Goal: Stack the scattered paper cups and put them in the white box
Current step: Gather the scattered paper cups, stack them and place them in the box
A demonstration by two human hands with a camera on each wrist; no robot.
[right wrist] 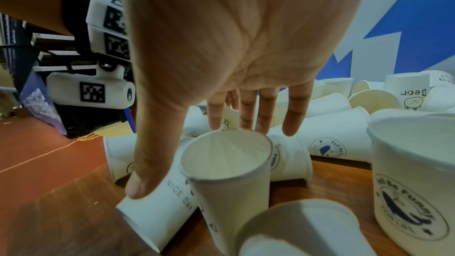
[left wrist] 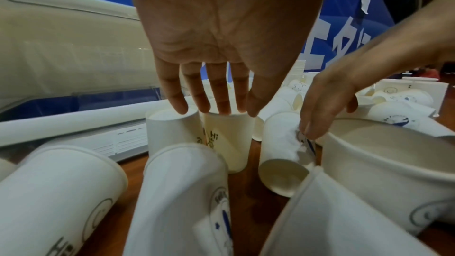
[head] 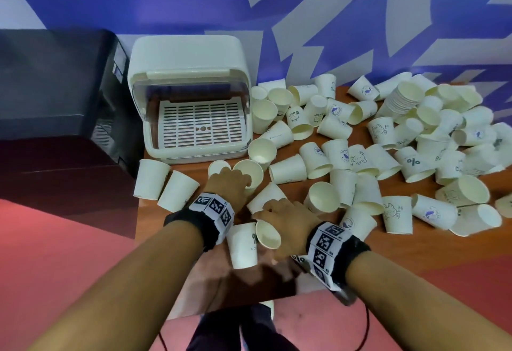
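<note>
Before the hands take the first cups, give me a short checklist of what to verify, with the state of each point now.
1. White box open, front lid raised: ok.
2. Box tray free for cups: ok.
3. Left hand holds nothing, fingers straight over two cups near the box: ok.
4. Right hand holds nothing, fingers spread over the open cup: ok.
5. Cups stacked: not ok, most lie scattered on the table; one stack shows at the far right.
6. Cup under the left fingers firmly touched: cannot tell.
</note>
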